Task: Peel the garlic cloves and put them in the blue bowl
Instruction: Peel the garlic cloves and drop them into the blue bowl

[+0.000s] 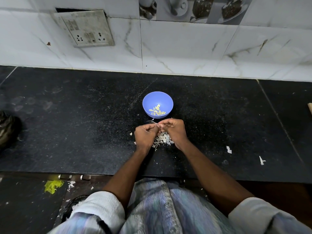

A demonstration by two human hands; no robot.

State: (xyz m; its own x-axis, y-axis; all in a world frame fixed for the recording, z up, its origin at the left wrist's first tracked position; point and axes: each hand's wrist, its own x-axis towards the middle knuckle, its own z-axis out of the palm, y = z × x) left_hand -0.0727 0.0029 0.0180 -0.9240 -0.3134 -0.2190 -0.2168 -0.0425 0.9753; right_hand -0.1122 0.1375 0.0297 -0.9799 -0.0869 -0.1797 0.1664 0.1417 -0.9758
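Left hand [146,132] and right hand [173,130] pinched together on a garlic clove [160,126], above peel scraps [163,140]. Just beyond, blue bowl [157,100] with peeled cloves [157,111] on the worktop [84,124].

Your blue bowl [157,105] sits upright on the counter just beyond your hands, close to your fingertips. It is round, plain blue plastic, and holds a small scatter of pale, peeled garlic cloves [157,110] lying loose on its bottom, toward the side nearest you. The clove you are working on is pinched between your two hands, mostly hidden by your fingers. A heap of white garlic skins [163,140] lies beneath and between your hands.
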